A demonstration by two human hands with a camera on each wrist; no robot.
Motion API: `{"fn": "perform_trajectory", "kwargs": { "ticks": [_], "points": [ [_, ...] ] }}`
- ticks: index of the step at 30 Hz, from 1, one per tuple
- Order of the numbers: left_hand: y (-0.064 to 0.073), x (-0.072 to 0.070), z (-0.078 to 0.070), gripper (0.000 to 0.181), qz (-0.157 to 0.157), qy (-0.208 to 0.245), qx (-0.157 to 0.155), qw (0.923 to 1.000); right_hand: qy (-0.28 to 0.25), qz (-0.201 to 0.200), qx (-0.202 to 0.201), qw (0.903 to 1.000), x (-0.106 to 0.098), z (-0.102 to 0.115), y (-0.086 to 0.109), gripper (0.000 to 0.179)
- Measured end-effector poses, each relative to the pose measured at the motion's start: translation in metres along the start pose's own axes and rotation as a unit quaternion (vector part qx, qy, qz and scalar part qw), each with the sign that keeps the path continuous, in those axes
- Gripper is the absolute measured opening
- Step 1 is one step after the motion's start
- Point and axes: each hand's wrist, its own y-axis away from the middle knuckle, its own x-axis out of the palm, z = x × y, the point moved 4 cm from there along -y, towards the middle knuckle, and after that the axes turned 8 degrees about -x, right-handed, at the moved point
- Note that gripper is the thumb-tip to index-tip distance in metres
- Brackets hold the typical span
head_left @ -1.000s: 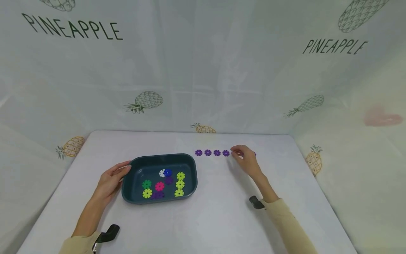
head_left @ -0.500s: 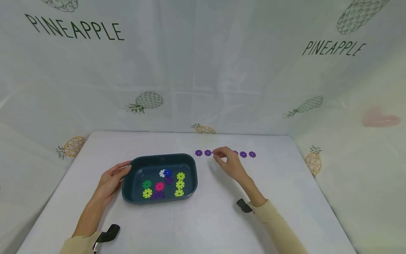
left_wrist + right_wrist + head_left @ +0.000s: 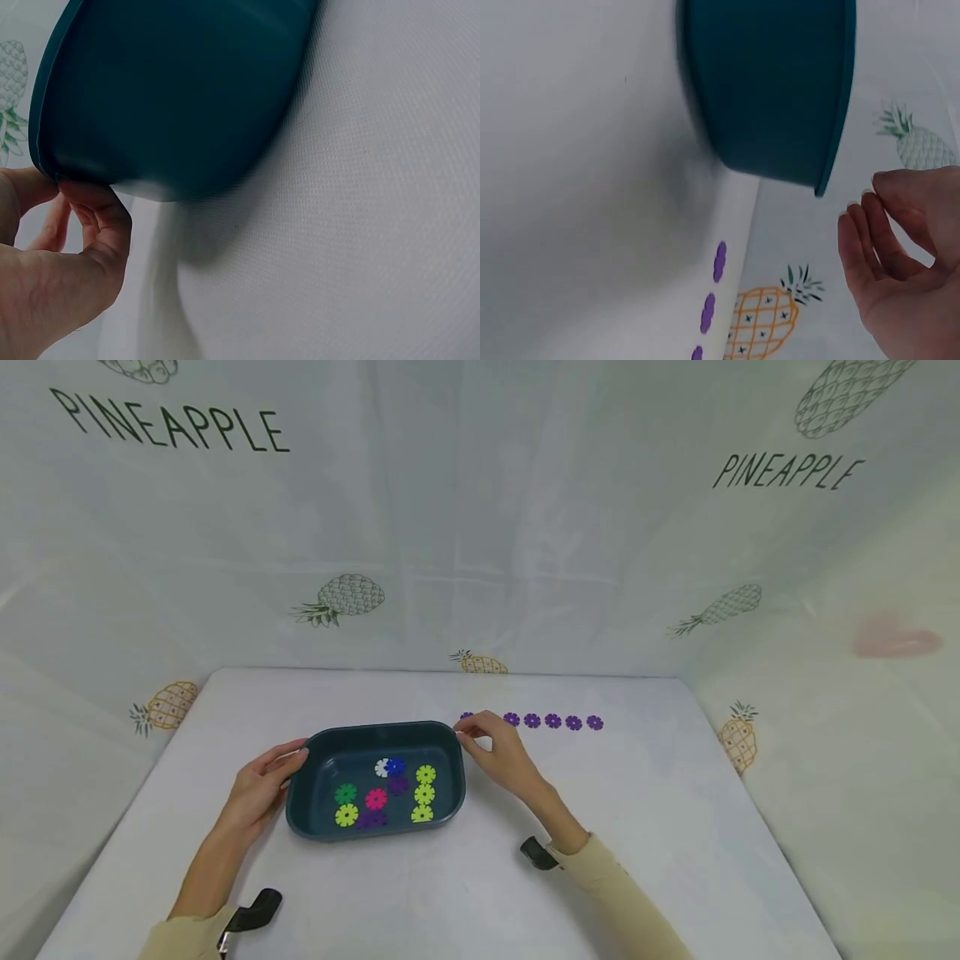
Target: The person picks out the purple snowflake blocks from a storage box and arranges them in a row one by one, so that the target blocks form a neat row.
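Note:
My left hand [image 3: 258,789] grips the left rim of a dark teal plastic basin [image 3: 300,814], thumb on the rim; the left wrist view shows the left fingers [image 3: 97,206] pinching that edge. Inside the basin lie snowflake-shaped plastic discs: several yellow-green, a green [image 3: 346,794], a pink [image 3: 376,799], a white [image 3: 382,767], a blue [image 3: 395,767] and some purple. My right hand [image 3: 495,752] is at the basin's far right corner, thumb and fingers loosely curved, with nothing seen between them in the right wrist view. A row of purple discs [image 3: 552,721] lies behind it, partly hidden by the hand.
The white table [image 3: 480,893] ends at a back edge just beyond the row of discs. A pineapple-print curtain [image 3: 480,510] hangs behind and at both sides. Black wrist camera mounts [image 3: 258,910] stick out from both sleeves.
My right hand has moved left along the row of purple discs to the basin's corner, uncovering discs on the right. The left hand and the basin have stayed put.

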Motion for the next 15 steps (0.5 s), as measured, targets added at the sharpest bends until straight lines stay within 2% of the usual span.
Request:
{"fn": "perform_trajectory", "kwargs": {
  "ticks": [6, 15],
  "points": [
    [0.001, -0.001, -0.001, 0.049, -0.002, -0.002, 0.002, 1.0000, -0.028, 0.025, -0.027, 0.9989, 0.022, 0.006, -0.005, 0.015],
    [0.003, -0.002, -0.001, 0.051, -0.001, -0.004, 0.006, 1.0000, -0.023, 0.069, -0.066, 0.9951, 0.050, 0.021, -0.011, 0.018]
  ]
}}
